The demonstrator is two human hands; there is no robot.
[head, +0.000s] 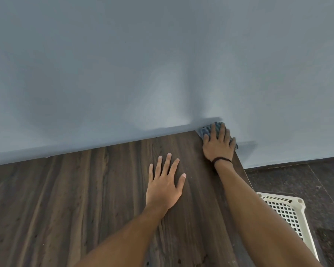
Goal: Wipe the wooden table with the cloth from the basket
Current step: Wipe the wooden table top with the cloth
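The dark wooden table point(75, 199) fills the lower left of the head view and runs up to the wall. At its far right corner lies a grey-blue cloth point(205, 130), mostly covered by my right hand point(218, 145), which presses flat on it with straight spread fingers. A dark band circles that wrist. My left hand point(165, 182) rests flat on the bare tabletop, fingers spread, a little nearer to me and to the left of the cloth, holding nothing.
A pale grey wall point(143, 64) stands right behind the table's far edge. On the dark stone floor point(307, 180) to the right, beside the table's right edge, stands a white perforated plastic basket point(289, 211), partly hidden by my right forearm.
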